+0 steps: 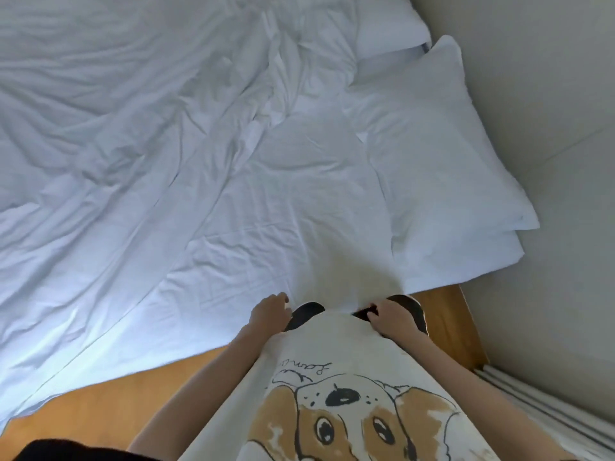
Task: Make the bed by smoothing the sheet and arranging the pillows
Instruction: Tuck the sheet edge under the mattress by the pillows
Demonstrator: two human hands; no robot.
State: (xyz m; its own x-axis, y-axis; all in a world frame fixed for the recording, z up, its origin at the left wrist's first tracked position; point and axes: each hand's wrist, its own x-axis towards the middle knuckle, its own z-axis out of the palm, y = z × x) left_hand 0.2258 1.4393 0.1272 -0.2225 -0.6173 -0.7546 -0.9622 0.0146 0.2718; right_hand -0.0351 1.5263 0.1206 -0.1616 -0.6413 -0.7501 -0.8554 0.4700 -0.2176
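Both hands sit low at the near edge of the bed, close to the person's body. Left hand [270, 311] has fingers curled at the edge of the white sheet [186, 181]; whether it pinches cloth can't be told, blurred. Right hand [391, 319] has fingers bent over something dark at the hem of the shirt [336, 377]; grip unclear too. Shirt is cream w/ a cartoon dog print.

Sheet spreads away from the hands, up and to the left: thin cotton-like fabric, heavily creased, w/ long folds running diagonally and a bunched ridge toward the top centre. It drapes over the near side of a warm-toned wooden bed frame [442, 314].

Nearest pillow [442, 168] lies up and to the right of the right hand, well apart from it: soft, plump, rectangular, white case, long axis running diagonally along the wall [549, 128], one corner pointing up. A second pillow [389, 24] sits beyond it near the top, partly cut off.
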